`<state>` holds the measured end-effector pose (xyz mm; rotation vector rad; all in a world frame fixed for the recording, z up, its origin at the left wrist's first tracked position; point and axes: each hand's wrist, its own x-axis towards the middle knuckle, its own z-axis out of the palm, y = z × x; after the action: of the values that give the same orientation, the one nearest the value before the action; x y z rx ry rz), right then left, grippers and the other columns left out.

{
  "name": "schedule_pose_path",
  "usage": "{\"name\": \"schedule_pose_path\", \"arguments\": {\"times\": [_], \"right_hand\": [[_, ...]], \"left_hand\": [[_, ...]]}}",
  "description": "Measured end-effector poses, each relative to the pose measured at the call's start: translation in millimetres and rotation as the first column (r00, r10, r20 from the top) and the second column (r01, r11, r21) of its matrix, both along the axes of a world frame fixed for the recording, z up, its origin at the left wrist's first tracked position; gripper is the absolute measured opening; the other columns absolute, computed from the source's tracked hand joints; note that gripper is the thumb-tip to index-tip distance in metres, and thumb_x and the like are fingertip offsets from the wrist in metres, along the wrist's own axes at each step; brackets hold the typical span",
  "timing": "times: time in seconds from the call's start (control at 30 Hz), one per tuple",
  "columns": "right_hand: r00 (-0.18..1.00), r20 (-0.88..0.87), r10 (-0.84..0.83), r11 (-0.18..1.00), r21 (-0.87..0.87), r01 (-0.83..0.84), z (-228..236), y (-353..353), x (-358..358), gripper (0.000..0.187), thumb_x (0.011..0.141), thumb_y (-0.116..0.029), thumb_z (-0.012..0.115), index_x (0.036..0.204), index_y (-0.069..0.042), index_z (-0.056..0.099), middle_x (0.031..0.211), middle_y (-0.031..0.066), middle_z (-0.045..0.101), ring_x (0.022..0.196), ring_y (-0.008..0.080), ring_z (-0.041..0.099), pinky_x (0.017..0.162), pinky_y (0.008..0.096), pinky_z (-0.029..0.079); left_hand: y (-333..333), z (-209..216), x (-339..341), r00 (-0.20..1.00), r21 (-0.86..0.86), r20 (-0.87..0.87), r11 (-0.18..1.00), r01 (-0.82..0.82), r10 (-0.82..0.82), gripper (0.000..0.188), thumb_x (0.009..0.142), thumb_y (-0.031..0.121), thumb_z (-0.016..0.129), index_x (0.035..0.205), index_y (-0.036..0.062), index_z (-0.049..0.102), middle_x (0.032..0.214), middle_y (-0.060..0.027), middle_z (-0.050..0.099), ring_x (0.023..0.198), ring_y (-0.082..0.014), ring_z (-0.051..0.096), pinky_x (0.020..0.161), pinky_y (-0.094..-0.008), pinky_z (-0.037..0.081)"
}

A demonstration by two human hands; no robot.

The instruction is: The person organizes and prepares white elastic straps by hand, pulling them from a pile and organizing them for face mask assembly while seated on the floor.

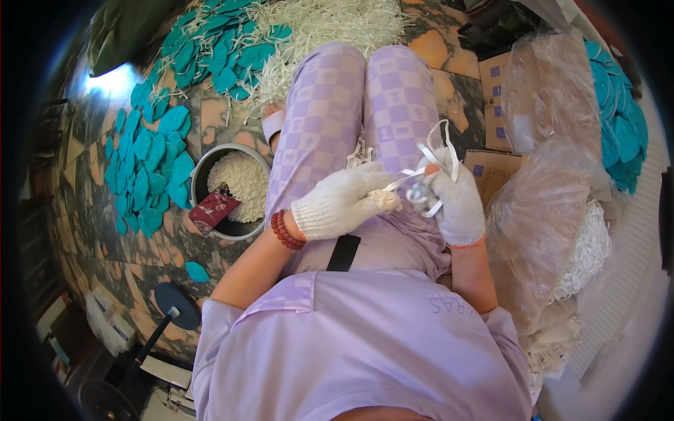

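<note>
Both my hands wear white knit gloves and work close together above my lap. My left hand [344, 201] is closed, its fingertips pinching the end of a thin white strap [405, 178]. That strap runs across to my right hand [455, 203], which is also closed on it, and a loop of it stands up above the fingers. A bare fingertip pokes out of the right glove. Beside the right fingers is a small pale bluish-grey piece [420, 196], too blurred to name. More white straps [361, 153] lie between my thighs.
Left of my legs, a metal pot [231, 147] holds small white pieces and a dark red patterned packet [213, 209]. Teal leaf-shaped pieces [149, 163] and a heap of white straps [337, 28] cover the floor. Clear plastic bags [540, 224] and cardboard boxes [493, 170] stand at right.
</note>
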<state>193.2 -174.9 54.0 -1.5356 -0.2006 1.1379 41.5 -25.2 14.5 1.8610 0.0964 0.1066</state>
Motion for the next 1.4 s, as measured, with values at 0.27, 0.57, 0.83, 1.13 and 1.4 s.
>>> {"name": "schedule_pose_path", "arguments": {"times": [0.27,0.57,0.83,1.13,1.4], "right_hand": [[0.767,-0.552,-0.328,0.854,0.174,0.491,-7.1,9.7,11.7,0.019,0.092,-0.024,0.06,0.104,-0.01,0.055,0.075,0.0058,0.056,0.056,0.0184,0.058,0.043,0.0314,0.05],[0.959,-0.077,-0.274,0.923,0.26,0.284,9.9,-4.2,42.1,0.022,0.098,-0.027,0.05,0.084,-0.01,0.047,0.063,-0.0007,0.04,0.041,0.0095,0.039,0.033,0.0238,0.038],[0.987,-0.133,-0.086,0.987,0.125,0.103,32.1,9.6,-0.8,0.007,0.095,-0.012,0.048,0.09,-0.007,0.048,0.065,0.0013,0.043,0.052,0.0108,0.041,0.046,0.0277,0.041],[0.985,-0.146,-0.091,0.978,0.175,0.117,37.1,12.1,-6.7,0.011,0.098,-0.014,0.047,0.09,-0.006,0.048,0.065,0.0024,0.046,0.052,0.0108,0.042,0.046,0.0267,0.039],[0.987,-0.142,-0.069,0.977,0.191,0.096,39.0,11.1,-9.5,0.015,0.1,-0.017,0.048,0.09,-0.005,0.049,0.066,0.004,0.049,0.052,0.0102,0.044,0.046,0.0256,0.038]], "left_hand": [[-6.8,7.9,-16.0,0.955,-0.49,-0.246,0.872,0.024,-0.164,0.024,0.1,0.017,0.049,0.09,-0.0014,0.061,0.082,-0.0025,0.058,0.077,-0.0106,0.052,0.074,-0.027,0.046],[3.5,1.7,-39.2,0.955,-0.359,-0.288,0.917,-0.176,0.071,0.034,0.102,0.028,0.048,0.099,0.0005,0.067,0.082,-0.0037,0.062,0.078,-0.011,0.053,0.076,-0.026,0.045],[6.3,18.6,-18.7,0.828,-0.34,-0.262,0.756,-0.56,0.496,0.032,0.102,0.026,0.047,0.115,0.0021,0.065,0.09,-0.0009,0.061,0.082,-0.0075,0.055,0.077,-0.024,0.047],[-1.1,24.4,-8.8,0.959,-0.343,-0.101,0.896,-0.283,0.264,0.037,0.089,0.012,0.068,0.124,0.001,0.061,0.079,0.002,0.065,0.069,-0.0071,0.058,0.066,-0.0255,0.049],[-27.3,16.4,12.4,0.993,-0.02,-0.009,0.993,-0.117,0.117,0.023,0.088,0.024,0.065,0.106,0.0103,0.062,0.077,-0.0146,0.063,0.07,-0.0347,0.064,0.066,-0.0421,0.051]]}}
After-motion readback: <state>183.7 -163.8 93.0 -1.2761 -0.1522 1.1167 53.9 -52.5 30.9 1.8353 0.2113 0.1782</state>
